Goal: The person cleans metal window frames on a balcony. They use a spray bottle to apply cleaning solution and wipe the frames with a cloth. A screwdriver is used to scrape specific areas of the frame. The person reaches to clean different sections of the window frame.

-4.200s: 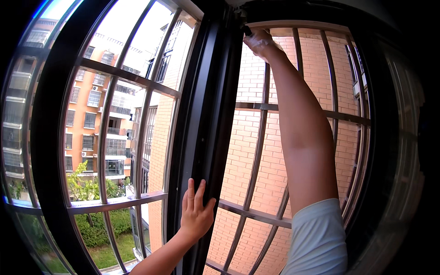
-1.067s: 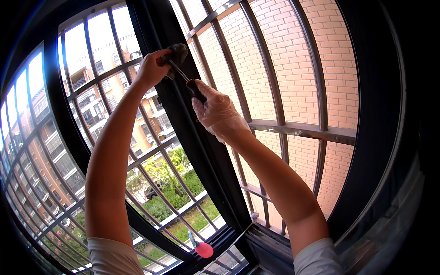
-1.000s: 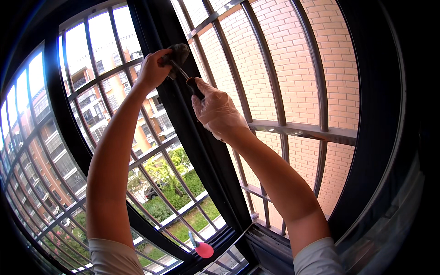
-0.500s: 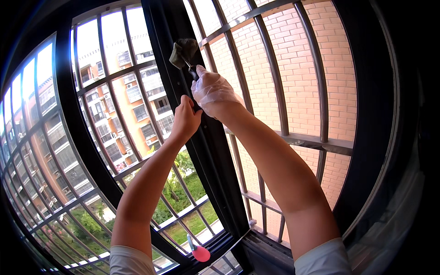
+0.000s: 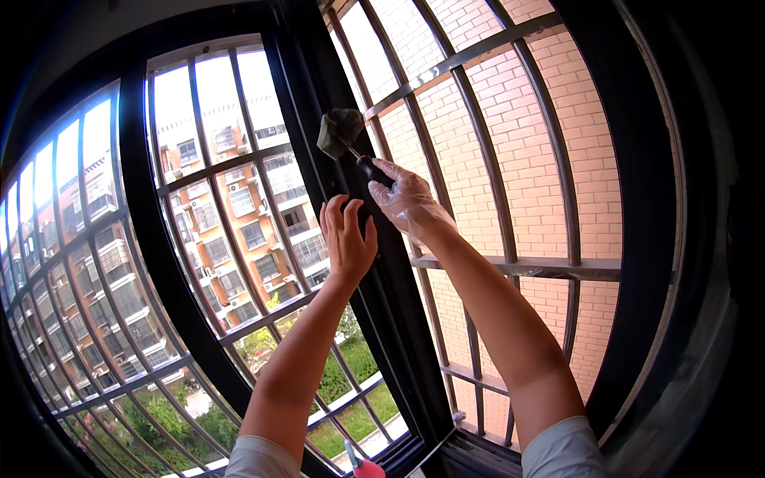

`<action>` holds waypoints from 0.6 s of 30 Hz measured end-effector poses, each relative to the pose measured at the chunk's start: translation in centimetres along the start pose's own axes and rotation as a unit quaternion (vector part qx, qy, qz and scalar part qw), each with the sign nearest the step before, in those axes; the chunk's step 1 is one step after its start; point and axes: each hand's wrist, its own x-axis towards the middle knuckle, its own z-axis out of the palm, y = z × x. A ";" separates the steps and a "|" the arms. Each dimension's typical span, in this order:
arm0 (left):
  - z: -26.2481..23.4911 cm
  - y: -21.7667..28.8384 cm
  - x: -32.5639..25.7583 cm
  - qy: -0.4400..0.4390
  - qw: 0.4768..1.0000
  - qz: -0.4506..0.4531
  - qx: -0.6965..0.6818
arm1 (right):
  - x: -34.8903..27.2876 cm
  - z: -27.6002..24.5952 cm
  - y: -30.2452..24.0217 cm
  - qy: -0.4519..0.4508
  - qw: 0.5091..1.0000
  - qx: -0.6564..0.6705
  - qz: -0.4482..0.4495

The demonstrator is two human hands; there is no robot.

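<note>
A thin clear plastic glove covers my right hand (image 5: 405, 199), which is closed round the dark handle of a screwdriver (image 5: 371, 169). From the handle a thin metal shaft runs up into a bunched dark grey-green cloth (image 5: 341, 133) on its tip. That cloth lies against the black corner post (image 5: 307, 72) of the window frame. My left hand (image 5: 347, 237) is bare and below the tool, with its fingers spread and holding nothing. It is close in front of the post; whether the fingertips touch it I cannot tell.
Metal security bars (image 5: 486, 151) stand outside both window sides, with a brick wall (image 5: 550, 191) behind the right ones. Black frame uprights (image 5: 163, 231) divide the left side. Low down are a pink rounded object (image 5: 368, 468) and a pale cord (image 5: 426, 460).
The view has shifted, so everything sits lower and further right. My left hand has opened from curled fingers to spread ones. My right hand keeps the screwdriver, its handle now showing more.
</note>
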 end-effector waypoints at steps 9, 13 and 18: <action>2.1 -1.4 -1.3 0.134 0.984 -0.057 -0.105 | 1.1 -0.7 -1.6 -0.002 0.994 -0.103 -0.046; 1.8 -1.8 -2.2 0.121 0.982 -0.107 -0.096 | 4.3 -0.2 -4.6 -0.025 0.990 -0.138 -0.032; 2.1 -1.7 -1.8 0.029 0.982 -0.124 -0.136 | 11.1 0.0 -6.0 0.000 0.878 -0.449 -0.166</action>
